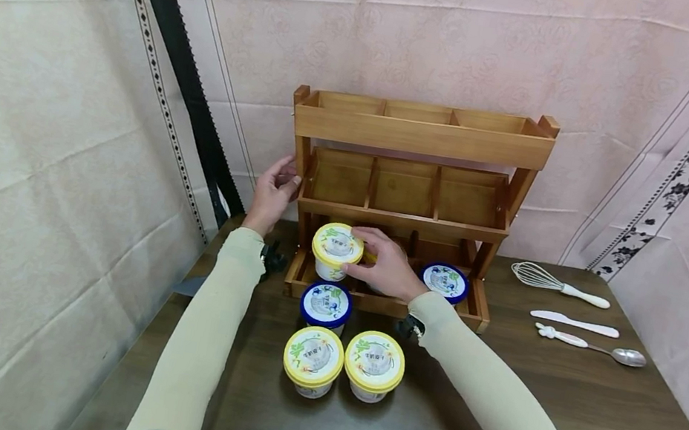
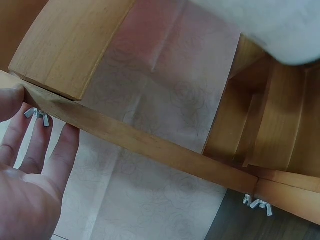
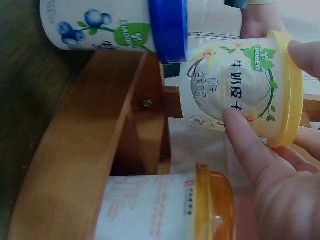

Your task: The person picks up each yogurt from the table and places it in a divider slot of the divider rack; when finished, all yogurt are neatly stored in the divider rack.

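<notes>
My left hand (image 1: pixel 272 194) grips the left side post of a three-tier wooden rack (image 1: pixel 420 138). In the left wrist view, its thumb and fingers lie on either side of the post (image 2: pixel 120 134), near a wing nut (image 2: pixel 38 116). My right hand (image 1: pixel 387 265) holds a white tub with a yellow lid (image 3: pixel 207 82), raised over the left part of the bottom tier. Below it on the table stands a blue-lidded tub (image 1: pixel 326 305). An orange-lidded tub (image 3: pixel 150 210) sits in the bottom tier, mostly hidden by the right hand in the head view. Another blue-lidded tub (image 1: pixel 444 281) stands at that tier's right.
Two yellow-lidded tubs (image 1: pixel 313 357) stand side by side in front of the rack on the dark wooden table (image 1: pixel 453 428). To the right lie a whisk (image 1: pixel 544 278), a white knife (image 1: pixel 574 323) and a spoon (image 1: pixel 594 347). Pale cloth (image 1: pixel 453 44) hangs behind.
</notes>
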`<act>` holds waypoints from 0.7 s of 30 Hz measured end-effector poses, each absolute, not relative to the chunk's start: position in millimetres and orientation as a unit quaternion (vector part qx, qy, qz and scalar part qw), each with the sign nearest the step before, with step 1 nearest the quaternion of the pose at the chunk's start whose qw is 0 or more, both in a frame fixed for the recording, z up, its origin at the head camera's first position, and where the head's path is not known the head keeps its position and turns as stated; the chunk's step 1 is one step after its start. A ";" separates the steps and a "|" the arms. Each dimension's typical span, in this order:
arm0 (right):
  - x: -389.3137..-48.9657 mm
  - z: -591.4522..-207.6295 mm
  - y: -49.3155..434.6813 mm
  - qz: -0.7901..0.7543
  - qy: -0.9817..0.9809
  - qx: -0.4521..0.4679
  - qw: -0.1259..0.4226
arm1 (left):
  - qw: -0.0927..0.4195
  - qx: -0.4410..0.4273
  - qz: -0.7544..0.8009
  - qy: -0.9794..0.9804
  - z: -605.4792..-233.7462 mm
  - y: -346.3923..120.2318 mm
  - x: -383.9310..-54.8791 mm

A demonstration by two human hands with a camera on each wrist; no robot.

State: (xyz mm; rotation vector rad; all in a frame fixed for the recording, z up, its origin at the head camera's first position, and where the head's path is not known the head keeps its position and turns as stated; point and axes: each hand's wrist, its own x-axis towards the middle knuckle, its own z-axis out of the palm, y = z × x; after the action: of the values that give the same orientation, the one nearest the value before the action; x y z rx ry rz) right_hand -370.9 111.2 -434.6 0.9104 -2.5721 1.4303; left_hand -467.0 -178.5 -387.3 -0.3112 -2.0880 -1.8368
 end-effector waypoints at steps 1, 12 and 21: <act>-372.0 -435.2 109.7 0.460 -0.836 0.297 0.030 | 0.170 -0.109 -0.646 -0.736 -387.5 -178.6 -466.8; -386.2 -445.9 93.7 0.416 -0.855 0.309 0.001 | 0.167 -0.107 -0.643 -0.740 -386.6 -179.6 -464.9; -393.1 -451.1 87.7 0.364 -0.886 0.285 -0.022 | 0.167 -0.110 -0.649 -0.734 -386.0 -177.8 -464.0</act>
State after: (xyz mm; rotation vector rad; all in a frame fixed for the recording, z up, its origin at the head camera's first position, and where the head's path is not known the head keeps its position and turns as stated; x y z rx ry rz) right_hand -393.1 87.7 -451.1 0.9094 -2.8250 1.1600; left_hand -464.0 -177.8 -386.0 -0.3131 -2.0899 -1.8461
